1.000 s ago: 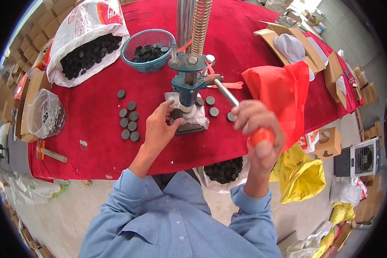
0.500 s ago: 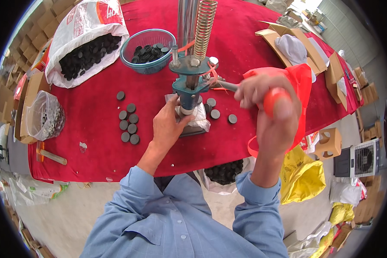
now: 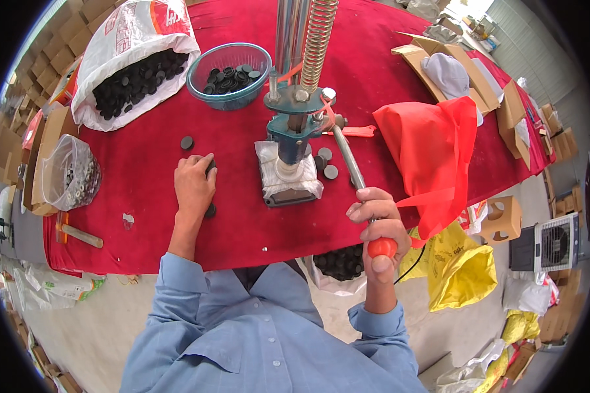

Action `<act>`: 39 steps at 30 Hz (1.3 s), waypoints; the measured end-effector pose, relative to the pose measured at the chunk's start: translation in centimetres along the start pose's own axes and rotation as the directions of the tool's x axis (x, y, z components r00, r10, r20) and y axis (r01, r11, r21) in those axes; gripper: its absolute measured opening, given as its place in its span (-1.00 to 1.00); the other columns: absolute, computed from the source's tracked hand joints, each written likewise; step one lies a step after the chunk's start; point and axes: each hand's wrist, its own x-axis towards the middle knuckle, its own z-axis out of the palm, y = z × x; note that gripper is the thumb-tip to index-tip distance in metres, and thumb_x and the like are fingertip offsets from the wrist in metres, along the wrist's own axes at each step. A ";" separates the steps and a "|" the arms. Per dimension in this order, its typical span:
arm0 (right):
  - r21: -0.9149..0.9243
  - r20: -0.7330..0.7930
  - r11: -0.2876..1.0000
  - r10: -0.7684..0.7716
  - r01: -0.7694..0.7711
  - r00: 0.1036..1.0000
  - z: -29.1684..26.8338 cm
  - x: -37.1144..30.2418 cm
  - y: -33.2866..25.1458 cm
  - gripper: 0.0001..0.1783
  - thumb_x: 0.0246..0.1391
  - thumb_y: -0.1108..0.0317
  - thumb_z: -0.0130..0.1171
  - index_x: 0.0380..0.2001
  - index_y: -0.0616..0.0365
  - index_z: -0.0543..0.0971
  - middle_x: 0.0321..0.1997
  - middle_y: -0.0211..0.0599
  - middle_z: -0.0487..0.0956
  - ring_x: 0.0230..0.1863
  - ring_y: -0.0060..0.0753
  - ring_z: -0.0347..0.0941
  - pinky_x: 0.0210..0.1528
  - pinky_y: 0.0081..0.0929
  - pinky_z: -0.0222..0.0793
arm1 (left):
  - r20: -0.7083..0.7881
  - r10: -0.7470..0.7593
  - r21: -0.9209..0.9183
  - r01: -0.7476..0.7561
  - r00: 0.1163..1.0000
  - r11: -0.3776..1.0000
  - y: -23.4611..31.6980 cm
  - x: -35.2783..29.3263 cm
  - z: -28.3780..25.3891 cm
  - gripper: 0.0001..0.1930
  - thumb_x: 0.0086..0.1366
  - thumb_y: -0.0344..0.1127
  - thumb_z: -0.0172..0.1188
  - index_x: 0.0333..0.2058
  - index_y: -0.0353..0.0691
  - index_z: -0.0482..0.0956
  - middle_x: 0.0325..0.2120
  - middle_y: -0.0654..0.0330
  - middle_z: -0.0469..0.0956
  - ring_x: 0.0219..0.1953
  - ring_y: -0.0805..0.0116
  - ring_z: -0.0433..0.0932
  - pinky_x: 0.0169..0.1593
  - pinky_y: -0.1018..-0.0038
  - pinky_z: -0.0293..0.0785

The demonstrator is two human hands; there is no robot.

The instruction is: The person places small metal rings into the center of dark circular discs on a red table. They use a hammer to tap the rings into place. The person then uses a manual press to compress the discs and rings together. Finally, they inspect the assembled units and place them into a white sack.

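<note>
My left hand (image 3: 195, 185) is low over the left-hand group of black discs, hiding most of them. A black disc (image 3: 211, 166) shows between its thumb and index finger, which close on it. My right hand (image 3: 381, 223) wraps round the end of the metal press lever (image 3: 349, 157), by its red knob (image 3: 382, 247). The lever slants down toward me from the hand press (image 3: 292, 137), which has a tall column and a coil spring (image 3: 319, 42). The press's ram rests on the white-wrapped base (image 3: 288, 177). Several dark discs (image 3: 331, 171) lie right of the base.
An open white sack (image 3: 131, 65) of black discs and a clear bowl (image 3: 229, 98) of discs stand behind left. At left are a plastic tub (image 3: 71, 173) of small rings and a hammer (image 3: 78, 234). A red cloth bag (image 3: 432, 150) lies right of the lever.
My left hand has left the press base and moved left onto the discs. My right hand has come down toward me with the lever, which now slants lower.
</note>
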 end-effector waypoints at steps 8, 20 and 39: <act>0.067 0.063 0.998 -0.003 -0.001 0.998 -0.3 9.1 -2.7 -0.44 0.33 -0.13 0.20 -0.34 0.26 0.57 -0.31 -0.10 0.62 -0.12 -0.10 0.62 0.06 -0.09 0.56 | 0.016 0.002 -0.521 0.007 1.000 0.854 8.6 -0.6 -1.4 -0.32 0.14 -0.36 0.56 0.24 -0.32 0.52 -0.29 0.06 0.73 -0.31 0.18 0.74 -0.17 0.27 0.66; 0.144 0.049 0.981 0.127 -0.133 0.991 0.5 13.4 -3.0 -0.48 0.36 -0.07 0.15 -0.33 0.27 0.55 -0.36 -0.19 0.59 -0.26 -0.33 0.57 -0.12 -0.28 0.54 | -0.011 0.074 -0.512 -0.069 0.997 0.856 13.5 0.9 2.3 -0.17 0.14 -0.32 0.59 0.33 -0.34 0.36 -0.25 0.00 0.69 -0.20 0.02 0.69 -0.13 0.16 0.62; -0.016 0.012 1.000 -0.009 0.009 1.000 -0.3 1.2 -0.3 -0.37 0.29 -0.33 0.18 -0.33 0.11 0.54 -0.19 -0.05 0.65 0.17 0.16 0.50 0.20 0.09 0.41 | -0.065 -0.166 -0.168 0.153 0.984 0.974 -6.5 4.1 1.5 -0.63 0.28 -0.36 0.41 0.07 -0.22 0.76 -0.06 -0.01 0.69 -0.02 -0.01 0.66 0.13 0.16 0.58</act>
